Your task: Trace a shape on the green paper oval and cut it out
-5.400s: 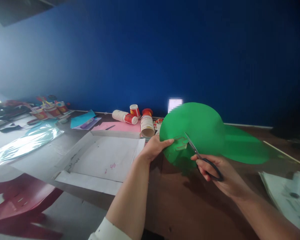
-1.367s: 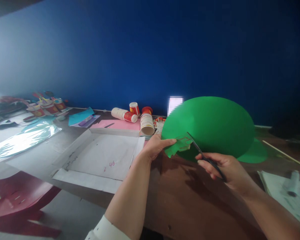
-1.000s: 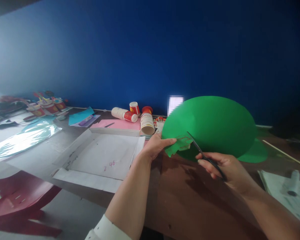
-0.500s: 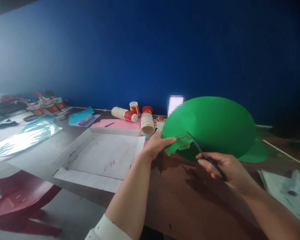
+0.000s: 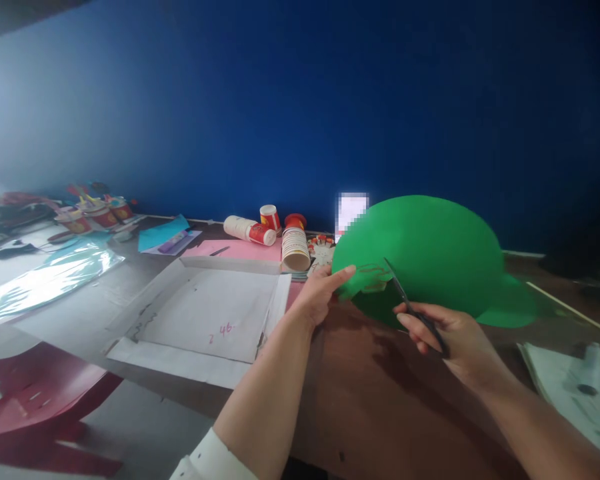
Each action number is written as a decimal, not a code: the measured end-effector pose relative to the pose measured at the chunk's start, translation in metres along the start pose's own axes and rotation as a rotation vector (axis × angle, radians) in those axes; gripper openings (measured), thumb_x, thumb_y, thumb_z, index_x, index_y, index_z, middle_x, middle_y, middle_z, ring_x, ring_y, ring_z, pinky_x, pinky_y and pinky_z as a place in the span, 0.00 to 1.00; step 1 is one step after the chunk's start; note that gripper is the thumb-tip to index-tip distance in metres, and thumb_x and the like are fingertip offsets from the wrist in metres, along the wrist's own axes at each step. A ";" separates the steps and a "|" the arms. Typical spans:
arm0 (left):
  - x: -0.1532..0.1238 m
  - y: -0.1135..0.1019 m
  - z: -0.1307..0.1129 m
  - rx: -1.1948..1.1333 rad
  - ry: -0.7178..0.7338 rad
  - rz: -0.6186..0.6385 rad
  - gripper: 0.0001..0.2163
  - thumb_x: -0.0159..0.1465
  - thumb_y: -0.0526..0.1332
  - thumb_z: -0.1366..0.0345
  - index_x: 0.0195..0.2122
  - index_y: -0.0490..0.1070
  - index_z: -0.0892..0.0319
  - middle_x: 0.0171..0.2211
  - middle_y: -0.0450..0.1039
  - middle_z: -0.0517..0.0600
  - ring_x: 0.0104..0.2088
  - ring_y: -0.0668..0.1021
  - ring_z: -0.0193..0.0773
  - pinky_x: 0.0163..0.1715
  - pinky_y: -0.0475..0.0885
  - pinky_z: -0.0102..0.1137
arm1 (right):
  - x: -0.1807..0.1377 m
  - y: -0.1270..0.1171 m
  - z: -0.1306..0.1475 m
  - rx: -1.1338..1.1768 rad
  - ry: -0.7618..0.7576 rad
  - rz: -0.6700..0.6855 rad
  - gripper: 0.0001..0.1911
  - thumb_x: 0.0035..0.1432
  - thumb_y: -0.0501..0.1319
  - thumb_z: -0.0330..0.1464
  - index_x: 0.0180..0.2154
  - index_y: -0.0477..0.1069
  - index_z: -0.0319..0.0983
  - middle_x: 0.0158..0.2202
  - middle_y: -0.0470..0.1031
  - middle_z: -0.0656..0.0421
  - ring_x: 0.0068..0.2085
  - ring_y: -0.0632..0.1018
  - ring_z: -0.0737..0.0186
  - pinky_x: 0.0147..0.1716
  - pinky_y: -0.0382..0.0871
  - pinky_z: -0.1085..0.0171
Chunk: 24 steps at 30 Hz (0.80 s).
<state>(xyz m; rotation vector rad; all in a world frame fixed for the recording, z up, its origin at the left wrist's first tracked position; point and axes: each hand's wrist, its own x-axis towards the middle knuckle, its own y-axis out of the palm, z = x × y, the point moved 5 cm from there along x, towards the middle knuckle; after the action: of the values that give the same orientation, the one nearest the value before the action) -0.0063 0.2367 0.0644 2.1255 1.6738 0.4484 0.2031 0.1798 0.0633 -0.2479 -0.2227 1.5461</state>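
Head view shows the left hand (image 5: 321, 297) pinching the green paper (image 5: 430, 253), likely to keep it still, over the table (image 5: 365, 393) near its back edge, while the right hand (image 5: 455, 340) curls its fingers round the scissors (image 5: 398, 287), likely to aim them.

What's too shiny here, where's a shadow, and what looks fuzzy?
Head view: white glare washes over the shiny sheet; head view: a dark shadow lies on the brown table near the right hand; head view: the papers at right look soft, and a pale patch beside the green paper is blocky.
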 end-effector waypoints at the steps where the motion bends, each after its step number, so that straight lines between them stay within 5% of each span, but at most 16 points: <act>1: -0.001 0.003 0.003 -0.041 -0.019 -0.031 0.21 0.50 0.76 0.50 0.39 0.79 0.59 0.33 0.79 0.50 0.27 0.76 0.32 0.26 0.68 0.26 | 0.000 0.000 0.000 0.009 0.000 -0.044 0.22 0.46 0.73 0.48 0.36 0.83 0.38 0.21 0.73 0.63 0.20 0.69 0.70 0.21 0.63 0.68; 7: -0.009 0.035 0.034 -0.289 -0.102 -0.045 0.24 0.45 0.79 0.53 0.37 0.76 0.60 0.34 0.78 0.49 0.28 0.74 0.28 0.29 0.69 0.24 | -0.002 0.005 0.003 0.045 -0.031 -0.193 0.21 0.48 0.70 0.49 0.35 0.82 0.39 0.20 0.76 0.62 0.20 0.73 0.66 0.21 0.67 0.67; 11: -0.013 0.047 0.052 -0.313 -0.072 -0.099 0.21 0.42 0.80 0.59 0.35 0.78 0.61 0.31 0.76 0.47 0.27 0.74 0.27 0.28 0.66 0.23 | -0.006 0.016 0.009 0.061 -0.057 -0.195 0.19 0.44 0.70 0.48 0.33 0.83 0.41 0.30 0.84 0.56 0.32 0.82 0.55 0.29 0.75 0.64; 24: -0.012 0.036 0.066 -0.282 -0.058 -0.393 0.26 0.38 0.78 0.46 0.25 0.72 0.61 0.19 0.66 0.43 0.18 0.69 0.29 0.22 0.64 0.28 | -0.014 0.037 0.013 0.028 -0.070 -0.045 0.18 0.47 0.69 0.46 0.34 0.84 0.40 0.29 0.83 0.56 0.34 0.82 0.53 0.28 0.75 0.64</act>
<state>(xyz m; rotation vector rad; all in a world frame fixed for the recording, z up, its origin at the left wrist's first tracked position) 0.0526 0.2108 0.0247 1.5505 1.8169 0.4629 0.1636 0.1664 0.0646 -0.1659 -0.2604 1.5136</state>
